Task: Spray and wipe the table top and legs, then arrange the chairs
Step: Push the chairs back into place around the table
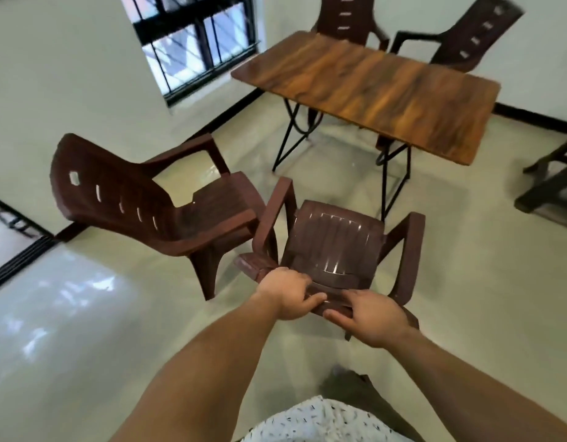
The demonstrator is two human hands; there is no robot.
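1. The side chair is standing angled at the left, its seat front just beside the armrest of the chair being handled. A push straight ahead is likely to catch arm on seat and jam both or knock the side chair askew.
2. The left hand is gripping the top edge of the chair's back, fingers curled over it and thumb tucked beneath. Because the hold sits so high on the back, a hard shove risks tipping the chair forward rather than sliding it.
3. The chair is facing the table, well short of it; whether all its legs are on the floor cannot be told. The floor is shining glossy, so legs could skid or scrape if dragged.
4. The right hand is clasping the same edge close beside the left, thumb on top and fingers wrapped under. With both hands bunched at the centre, the chair could swing sideways.
5. The table is standing on thin black legs that splay outward; a chair driven in fast could strike one and shift the top.
6. The far chairs are waiting behind the table, and one is turned crooked, so the set is looking far from arranged.
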